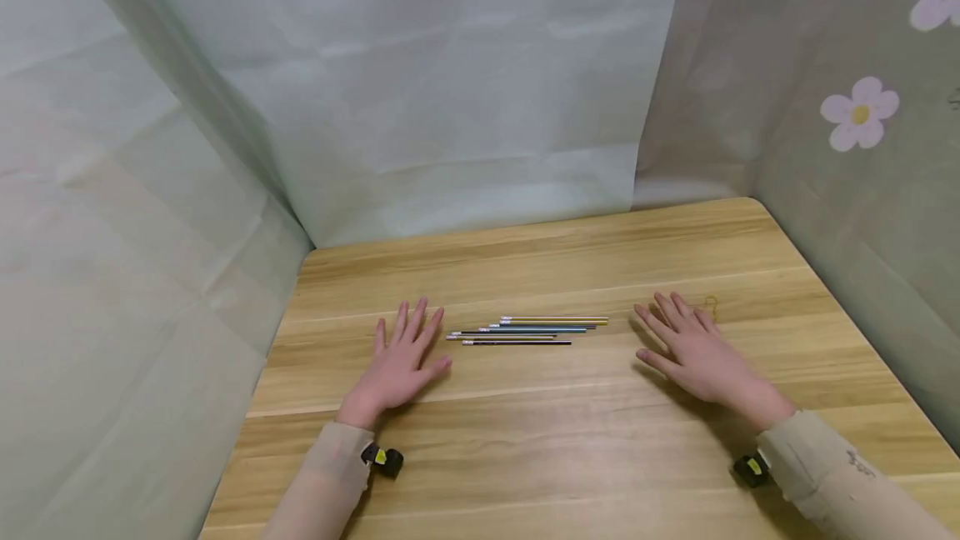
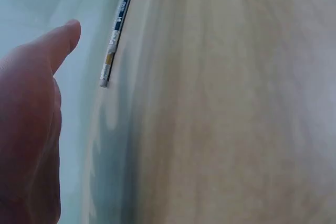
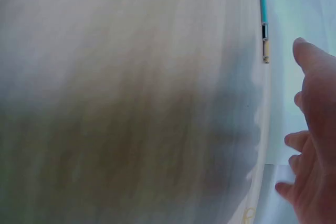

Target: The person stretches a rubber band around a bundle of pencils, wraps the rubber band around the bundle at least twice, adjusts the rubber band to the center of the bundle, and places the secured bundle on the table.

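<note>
Several pencils (image 1: 525,342) with eraser ends toward the left lie side by side, slightly staggered, on the wooden table between the two hands. Spread fingers mark the left hand (image 1: 401,363), which is just left of the eraser ends and holds nothing. To the right of the pencils is the right hand (image 1: 701,357), also with fingers spread and nothing held. A small yellow rubber band (image 1: 712,305) lies beside the right hand's fingers. In the left wrist view a dark pencil (image 2: 118,30) lies past the thumb; pencil ends (image 3: 264,30) appear in the right wrist view.
The wooden table (image 1: 525,457) has its back edge against a pale cloth (image 1: 450,107). Cloth also hangs at the left and right sides, the right one (image 1: 862,215) printed with white flowers. Each wrist wears a small black camera (image 1: 386,461).
</note>
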{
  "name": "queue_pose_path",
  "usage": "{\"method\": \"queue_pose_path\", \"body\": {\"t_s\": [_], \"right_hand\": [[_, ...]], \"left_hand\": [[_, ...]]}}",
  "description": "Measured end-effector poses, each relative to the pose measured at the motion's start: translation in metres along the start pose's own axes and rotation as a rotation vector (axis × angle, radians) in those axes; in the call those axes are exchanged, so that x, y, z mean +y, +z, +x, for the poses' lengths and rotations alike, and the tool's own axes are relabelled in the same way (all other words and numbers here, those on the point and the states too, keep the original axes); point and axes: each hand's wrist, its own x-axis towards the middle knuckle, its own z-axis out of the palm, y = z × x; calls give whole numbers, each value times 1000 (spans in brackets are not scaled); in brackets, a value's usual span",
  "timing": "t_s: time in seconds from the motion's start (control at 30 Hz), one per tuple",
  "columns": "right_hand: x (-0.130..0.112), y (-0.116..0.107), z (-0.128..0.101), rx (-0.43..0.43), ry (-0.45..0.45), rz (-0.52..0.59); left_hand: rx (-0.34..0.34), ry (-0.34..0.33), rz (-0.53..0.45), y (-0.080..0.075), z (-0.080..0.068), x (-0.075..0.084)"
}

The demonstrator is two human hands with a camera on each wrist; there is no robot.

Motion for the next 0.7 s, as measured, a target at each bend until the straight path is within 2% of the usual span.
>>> {"method": "queue_pose_path", "body": {"t_s": [0.17, 0.3, 0.4, 0.7], "right_hand": [[-2, 2, 5, 21, -12, 11], [-11, 4, 10, -39, 14, 21], [-19, 9, 16, -89, 30, 23], [-32, 24, 34, -100, 57, 12]], "left_hand": [[-6, 13, -28, -1, 6, 2], [-80, 13, -96, 3, 13, 3], [-140, -15, -134, 4, 21, 5], [-210, -56, -76, 9, 47, 13]]}}
